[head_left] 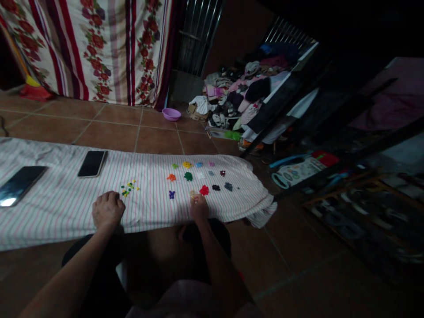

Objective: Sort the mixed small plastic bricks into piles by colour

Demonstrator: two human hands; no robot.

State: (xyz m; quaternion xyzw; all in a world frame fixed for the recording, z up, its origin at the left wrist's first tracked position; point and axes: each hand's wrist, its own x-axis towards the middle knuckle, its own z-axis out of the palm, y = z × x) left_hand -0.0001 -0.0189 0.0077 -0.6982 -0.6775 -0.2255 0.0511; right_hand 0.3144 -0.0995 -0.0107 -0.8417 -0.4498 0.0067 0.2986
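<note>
My left hand (109,208) rests on the striped cloth (150,207) with its fingers curled under; whatever they may hold is hidden. Just beyond it lies a loose mix of small green and yellow pieces (129,188). With fingertips pressed together, my right hand (200,208) is at a little heap of cream pieces (192,193); what it pinches is too small to name. Close by are heaps of red pieces (204,190), black pieces (216,187), dark green pieces (188,176) and purple pieces (171,194).
Further heaps include orange pieces (171,177), yellow pieces (187,164) and grey pieces (228,186). Two phones lie to the left, one dark phone (92,164) and one larger phone (20,185). On the tiled floor beyond stand a purple basin (171,115) and a clothes pile (238,90).
</note>
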